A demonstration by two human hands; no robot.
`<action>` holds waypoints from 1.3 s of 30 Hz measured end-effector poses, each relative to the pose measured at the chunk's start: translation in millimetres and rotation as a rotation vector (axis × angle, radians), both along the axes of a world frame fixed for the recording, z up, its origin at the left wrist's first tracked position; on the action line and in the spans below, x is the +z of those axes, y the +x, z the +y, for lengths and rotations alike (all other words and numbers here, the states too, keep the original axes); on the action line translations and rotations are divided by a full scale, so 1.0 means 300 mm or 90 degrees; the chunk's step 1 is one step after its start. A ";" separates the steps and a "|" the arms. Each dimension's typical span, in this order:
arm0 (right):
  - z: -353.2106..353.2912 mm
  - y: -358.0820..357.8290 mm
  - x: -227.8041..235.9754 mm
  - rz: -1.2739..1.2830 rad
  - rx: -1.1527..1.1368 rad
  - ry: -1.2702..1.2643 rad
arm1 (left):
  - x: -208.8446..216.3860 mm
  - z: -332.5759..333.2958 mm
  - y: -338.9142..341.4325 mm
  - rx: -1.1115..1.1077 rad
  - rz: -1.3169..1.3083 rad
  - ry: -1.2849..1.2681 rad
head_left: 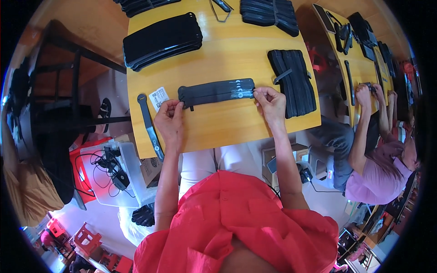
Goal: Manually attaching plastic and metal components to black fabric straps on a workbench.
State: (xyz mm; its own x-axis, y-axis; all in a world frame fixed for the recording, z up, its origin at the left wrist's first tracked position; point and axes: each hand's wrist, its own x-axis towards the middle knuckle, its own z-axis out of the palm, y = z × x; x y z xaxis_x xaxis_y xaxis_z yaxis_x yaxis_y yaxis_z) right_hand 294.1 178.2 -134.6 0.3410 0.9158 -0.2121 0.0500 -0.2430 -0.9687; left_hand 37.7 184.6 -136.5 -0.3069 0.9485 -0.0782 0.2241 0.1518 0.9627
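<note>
A short row of black straps lies side by side on the yellow table, with pale printing near its right end. My left hand is closed in a pinch at the left end of the straps, where a small dark tab sticks out below. At the opposite end, the thumb and fingers of my right hand pinch the straps' tips. A white printed label lies just beyond my left hand. Along the table's left edge runs a single black strap with a holed, rounded end.
Stacked black straps lie at the far left. Banded bundles sit at the far right and near right. A clear bin with cables stands below left. Another person works at a table on the right.
</note>
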 end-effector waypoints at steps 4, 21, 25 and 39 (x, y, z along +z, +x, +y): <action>0.001 0.004 0.001 -0.017 0.001 -0.007 | 0.002 0.001 0.005 0.000 -0.008 0.005; 0.006 -0.024 0.002 -0.058 -0.037 0.001 | 0.013 0.006 0.014 0.012 -0.001 -0.003; 0.006 -0.021 0.001 -0.056 -0.026 0.002 | 0.017 0.008 0.016 0.009 0.016 -0.005; 0.010 -0.020 -0.049 -0.209 -0.049 0.084 | 0.028 0.007 0.029 0.016 0.020 -0.009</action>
State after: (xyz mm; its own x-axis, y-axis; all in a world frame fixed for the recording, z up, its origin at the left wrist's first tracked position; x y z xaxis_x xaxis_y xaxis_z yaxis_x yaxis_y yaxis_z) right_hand 288.0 181.1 -149.2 0.4401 0.8971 0.0387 0.3501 -0.1318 -0.9274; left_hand 46.4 186.6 -128.2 -0.3327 0.9396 -0.0810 0.2500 0.1707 0.9531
